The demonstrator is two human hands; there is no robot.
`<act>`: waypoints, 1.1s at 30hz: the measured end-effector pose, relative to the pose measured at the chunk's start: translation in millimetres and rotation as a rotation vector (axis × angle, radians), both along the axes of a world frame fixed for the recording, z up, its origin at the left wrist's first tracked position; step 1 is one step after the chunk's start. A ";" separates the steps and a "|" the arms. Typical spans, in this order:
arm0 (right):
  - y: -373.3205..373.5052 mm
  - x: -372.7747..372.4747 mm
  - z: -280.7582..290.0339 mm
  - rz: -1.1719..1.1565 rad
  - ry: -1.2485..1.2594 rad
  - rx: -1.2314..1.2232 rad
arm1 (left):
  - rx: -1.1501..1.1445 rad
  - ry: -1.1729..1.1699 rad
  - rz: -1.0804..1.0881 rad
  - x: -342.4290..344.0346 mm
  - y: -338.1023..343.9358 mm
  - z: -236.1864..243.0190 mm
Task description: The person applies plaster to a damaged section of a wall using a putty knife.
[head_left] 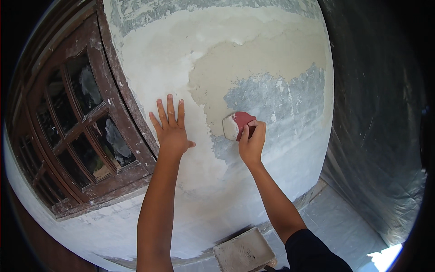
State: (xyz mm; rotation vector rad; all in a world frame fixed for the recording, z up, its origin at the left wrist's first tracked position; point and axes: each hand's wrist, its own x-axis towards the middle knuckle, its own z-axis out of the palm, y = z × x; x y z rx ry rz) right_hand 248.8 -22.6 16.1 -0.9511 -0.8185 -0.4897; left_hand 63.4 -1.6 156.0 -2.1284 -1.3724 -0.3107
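My left hand [172, 136] lies flat against the white-coated wall [158, 54], fingers spread, between the window and the patchy area. Gripped in my right hand [253, 144] is a red putty scraper [243, 119], its face partly smeared with whitish paste. The scraper is at the wall, on the border between a beige patch of putty [267, 52] and a bare grey patch [267, 97]. The beige coat runs above and left of the grey one. My right thumb and fingers close round the scraper's near side; its far edge meets the putty.
A brown wooden window [97, 122] with dark panes stands at the left. Dark plastic sheeting [376, 113] hangs along the right side. Below, a putty-smeared rectangular tray [244, 251] rests on the grey tiled floor [337, 222] by the wall's foot.
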 end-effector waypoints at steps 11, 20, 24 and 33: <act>6.1 15.0 -11.9 -0.057 0.074 -0.017 | 0.034 -0.026 -0.096 -7.1 0.3 -5.2; -25.2 8.1 -109.4 -0.059 0.420 -0.162 | 0.117 -0.099 -0.227 -15.9 0.2 -23.6; -48.6 -9.3 -143.1 -0.006 0.425 -0.221 | 0.249 -0.243 -0.487 -18.9 6.3 -67.9; -74.1 -42.2 -226.4 0.010 0.417 -0.467 | -0.018 -0.237 -0.660 -31.4 -20.5 -230.9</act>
